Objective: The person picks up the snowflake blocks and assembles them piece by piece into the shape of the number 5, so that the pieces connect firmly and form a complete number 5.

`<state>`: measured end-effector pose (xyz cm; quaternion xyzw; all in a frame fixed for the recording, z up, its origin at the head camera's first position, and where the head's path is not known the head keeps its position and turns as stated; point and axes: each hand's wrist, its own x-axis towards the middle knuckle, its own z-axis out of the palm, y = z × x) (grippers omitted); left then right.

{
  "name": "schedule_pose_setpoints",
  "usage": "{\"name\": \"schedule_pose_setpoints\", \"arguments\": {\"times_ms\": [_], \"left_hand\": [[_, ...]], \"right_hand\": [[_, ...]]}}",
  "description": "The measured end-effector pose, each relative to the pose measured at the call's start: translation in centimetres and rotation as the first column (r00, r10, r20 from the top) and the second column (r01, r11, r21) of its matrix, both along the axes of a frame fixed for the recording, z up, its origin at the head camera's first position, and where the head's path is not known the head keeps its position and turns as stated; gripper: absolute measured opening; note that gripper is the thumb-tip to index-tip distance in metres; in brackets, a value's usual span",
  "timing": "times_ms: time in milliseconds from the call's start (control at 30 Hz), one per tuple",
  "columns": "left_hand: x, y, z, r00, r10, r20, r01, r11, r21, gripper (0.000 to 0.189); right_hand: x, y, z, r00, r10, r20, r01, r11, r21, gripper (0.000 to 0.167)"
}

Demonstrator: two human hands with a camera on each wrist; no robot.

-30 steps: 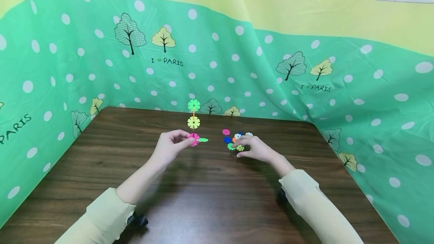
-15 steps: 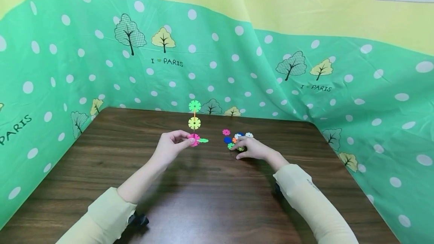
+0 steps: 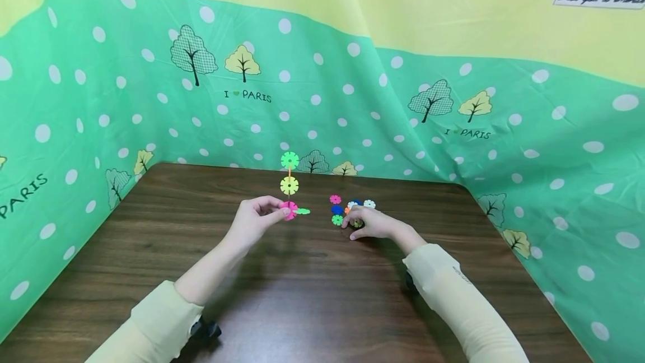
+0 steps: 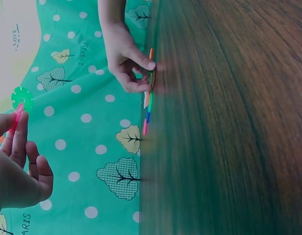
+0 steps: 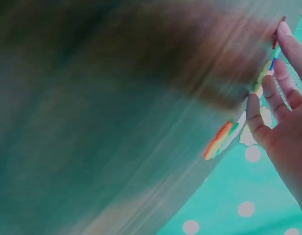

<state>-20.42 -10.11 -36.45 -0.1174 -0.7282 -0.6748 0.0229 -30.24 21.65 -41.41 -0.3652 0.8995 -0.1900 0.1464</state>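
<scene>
Bkgd: dotted green/yellow curtain (image 3: 322, 43) w/ tree prints, behind a dark wood table (image 3: 312, 307). Both forearms reach fwd. L hand (image 3: 257, 220) pinches the pink snowflake disc (image 3: 289, 210), at bottom of upright disc chain (image 3: 289, 185); L wrist cam shows it's held well above tabletop. R hand (image 3: 373, 223), palm down, fingers bent, is at the loose discs (image 3: 337, 210); R wrist cam shows a fingertip at a brown disc (image 5: 276, 39), hard to see in head view. Can't tell if gripped.
</scene>
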Motion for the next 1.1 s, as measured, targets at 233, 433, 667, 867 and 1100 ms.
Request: {"name": "schedule_pose_setpoints", "arguments": {"times_ms": [233,433,667,867,1100], "left_hand": [[0.0,0.0,-0.1,1.0,0.012,0.003,-0.012,1.0,-0.005,0.018],[-0.1,-0.1,0.0,0.999,0.042,-0.007,-0.042,0.998,-0.048,0.02],[-0.3,-0.1,0.5,0.999,0.035,-0.014,-0.035,0.999,-0.004,0.018],[-0.2,0.1,0.9,1.0,-0.003,-0.025,0.004,0.999,0.044,0.017],[0.2,0.6,1.6,0.999,-0.023,-0.023,0.024,0.998,0.06,0.018]], "right_hand": [[-0.4,-0.6,0.6,0.995,-0.071,0.066,0.067,0.996,0.064,0.027],[0.0,-0.5,0.6,0.994,-0.084,0.073,0.083,0.996,0.024,0.026],[1.4,0.1,1.3,0.992,-0.122,-0.015,0.121,0.99,-0.07,0.008],[3.4,-0.3,3.2,0.974,-0.212,-0.078,0.185,0.948,-0.259,0.013],[5.9,-1.6,5.3,0.948,-0.316,-0.047,0.262,0.854,-0.449,0.011]]}}
